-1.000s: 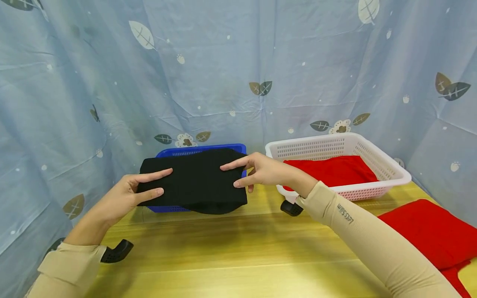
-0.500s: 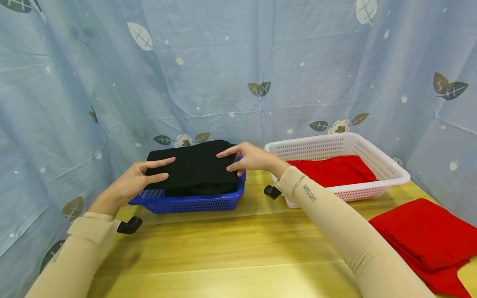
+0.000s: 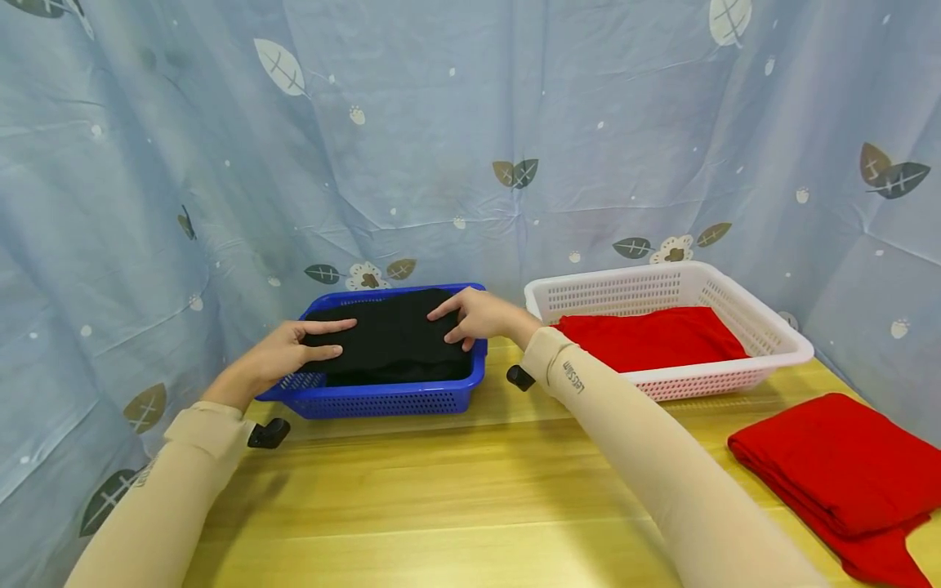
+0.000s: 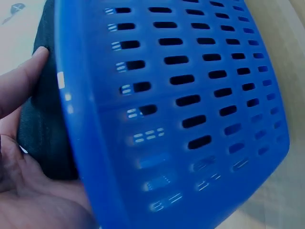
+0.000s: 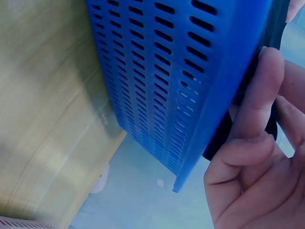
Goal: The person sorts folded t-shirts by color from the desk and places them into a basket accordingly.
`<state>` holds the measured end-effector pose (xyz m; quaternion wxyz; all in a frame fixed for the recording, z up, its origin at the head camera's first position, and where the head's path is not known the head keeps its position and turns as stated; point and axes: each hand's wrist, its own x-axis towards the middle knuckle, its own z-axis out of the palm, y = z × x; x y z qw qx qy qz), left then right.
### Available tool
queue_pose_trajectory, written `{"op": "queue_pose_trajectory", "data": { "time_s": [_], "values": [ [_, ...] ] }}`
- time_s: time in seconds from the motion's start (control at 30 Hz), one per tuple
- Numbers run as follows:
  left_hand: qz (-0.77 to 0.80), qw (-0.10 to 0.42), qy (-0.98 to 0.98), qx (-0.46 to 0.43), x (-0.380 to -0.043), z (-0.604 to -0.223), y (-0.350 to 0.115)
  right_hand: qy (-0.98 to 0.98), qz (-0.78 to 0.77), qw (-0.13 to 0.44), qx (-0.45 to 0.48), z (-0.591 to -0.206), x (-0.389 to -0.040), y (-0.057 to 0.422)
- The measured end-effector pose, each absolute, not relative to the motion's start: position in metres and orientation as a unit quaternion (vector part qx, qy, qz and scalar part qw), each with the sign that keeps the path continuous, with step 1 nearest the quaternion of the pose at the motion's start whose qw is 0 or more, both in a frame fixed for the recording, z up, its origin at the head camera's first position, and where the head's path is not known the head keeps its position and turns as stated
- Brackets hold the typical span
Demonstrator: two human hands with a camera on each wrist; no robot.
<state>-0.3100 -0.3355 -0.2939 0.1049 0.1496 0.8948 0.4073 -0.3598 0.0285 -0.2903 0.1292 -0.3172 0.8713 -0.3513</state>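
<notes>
A folded black cloth [image 3: 397,335] lies within the rim of the blue basket [image 3: 382,400] in the head view. My left hand [image 3: 283,353] grips its left end, thumb and index finger over the top; the other fingers are hidden under it. At the right end my right hand [image 3: 481,317] holds the cloth the same way, its lower fingers curled beneath, as the right wrist view shows. In the left wrist view the dark cloth [image 4: 40,133] sits between the hand and the basket's slotted wall [image 4: 190,95].
To the right stands a white basket [image 3: 764,359] with red cloth [image 3: 654,339] inside. A folded red cloth stack [image 3: 838,465] lies on the wooden table [image 3: 441,498] at front right. A blue patterned curtain [image 3: 441,122] hangs close behind both baskets.
Both hands have carried the black cloth from in front of and above the blue basket, away from me and down into it. The basket's front wall now shows fully.
</notes>
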Motion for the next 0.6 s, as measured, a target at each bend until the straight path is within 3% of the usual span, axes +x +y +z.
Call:
{"op": "queue_pose_trajectory", "data": {
  "time_s": [0.6],
  "values": [
    [0.339,0.104,0.926,0.129,-0.32,-0.302,-0.33,0.921,-0.274,0.112,-0.254,-0.293,-0.355,0.014]
  ]
}}
